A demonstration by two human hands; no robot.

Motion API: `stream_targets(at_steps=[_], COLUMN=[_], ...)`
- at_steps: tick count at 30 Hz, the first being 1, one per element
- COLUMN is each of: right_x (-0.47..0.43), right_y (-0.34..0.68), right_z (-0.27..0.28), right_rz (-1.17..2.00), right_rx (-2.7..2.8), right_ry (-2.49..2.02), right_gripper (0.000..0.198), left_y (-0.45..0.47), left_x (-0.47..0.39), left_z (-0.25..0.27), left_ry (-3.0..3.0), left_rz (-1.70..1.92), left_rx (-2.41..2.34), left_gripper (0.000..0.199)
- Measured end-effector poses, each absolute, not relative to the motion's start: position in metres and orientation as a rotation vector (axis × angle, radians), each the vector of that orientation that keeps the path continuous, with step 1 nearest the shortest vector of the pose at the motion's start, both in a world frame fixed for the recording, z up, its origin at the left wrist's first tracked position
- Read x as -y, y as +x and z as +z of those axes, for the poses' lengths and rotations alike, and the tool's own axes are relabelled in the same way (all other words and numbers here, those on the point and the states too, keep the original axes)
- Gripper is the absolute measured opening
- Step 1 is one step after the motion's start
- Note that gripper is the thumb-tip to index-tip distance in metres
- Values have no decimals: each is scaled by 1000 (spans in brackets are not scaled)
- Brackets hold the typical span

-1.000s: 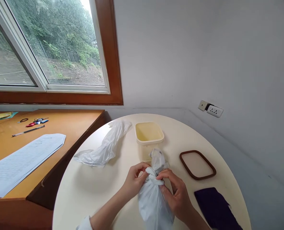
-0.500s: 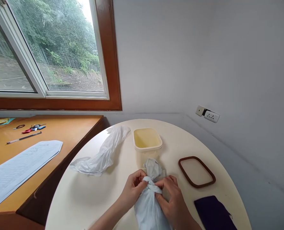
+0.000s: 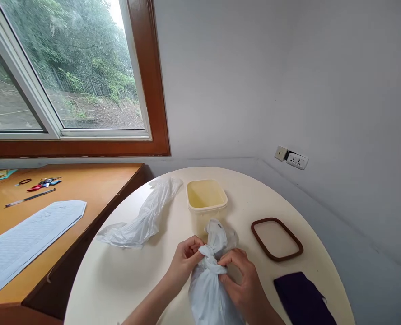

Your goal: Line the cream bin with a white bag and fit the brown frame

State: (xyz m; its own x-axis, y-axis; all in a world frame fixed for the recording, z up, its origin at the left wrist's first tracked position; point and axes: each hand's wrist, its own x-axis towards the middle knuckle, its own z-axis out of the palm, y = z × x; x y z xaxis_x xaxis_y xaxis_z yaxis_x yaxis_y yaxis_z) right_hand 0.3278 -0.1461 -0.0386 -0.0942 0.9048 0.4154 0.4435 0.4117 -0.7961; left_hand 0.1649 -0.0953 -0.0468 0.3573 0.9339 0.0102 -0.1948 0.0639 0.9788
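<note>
A white plastic bag (image 3: 209,293) stands at the near edge of the round table, twisted and knotted at its neck, its contents hidden. My left hand (image 3: 186,256) pinches the knot from the left, thumb against the plastic. From the right, my right hand (image 3: 240,276) grips the other side of the same knot between thumb and fingers. Loose bag ends stick up above the knot, in front of a cream square tub (image 3: 205,217) whose top is uncovered.
Left of the tub lies a crumpled white plastic bag (image 3: 146,219). A brown rounded-square ring (image 3: 277,259) and a dark purple cloth (image 3: 302,295) lie on the right of the round table (image 3: 119,280). Papers (image 3: 41,239), a pen (image 3: 31,197) and keys (image 3: 44,183) rest on the wooden desk.
Both hands stay on the knot, which looks a little looser, with more of its plastic showing between the fingers. The view has shifted slightly.
</note>
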Motion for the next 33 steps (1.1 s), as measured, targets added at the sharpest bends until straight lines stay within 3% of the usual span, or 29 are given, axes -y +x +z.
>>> stream_targets(at_steps=[3, 13, 24, 33], right_x=[146, 149, 143, 143], right_y=[328, 325, 324, 327], right_z=[-41, -43, -49, -41], right_rz=[552, 273, 220, 276], right_rx=[1687, 1779, 1835, 1783], right_ry=[-1347, -1103, -1122, -974], right_gripper=[16, 22, 11, 11], left_y=[165, 169, 163, 166], left_x=[94, 99, 101, 100], left_z=[-45, -47, -37, -46], left_ry=[1121, 1325, 917, 1465], left_rz=[1026, 1109, 898, 1033], left_rx=[-827, -948, -608, -891], left_gripper=[31, 20, 30, 17])
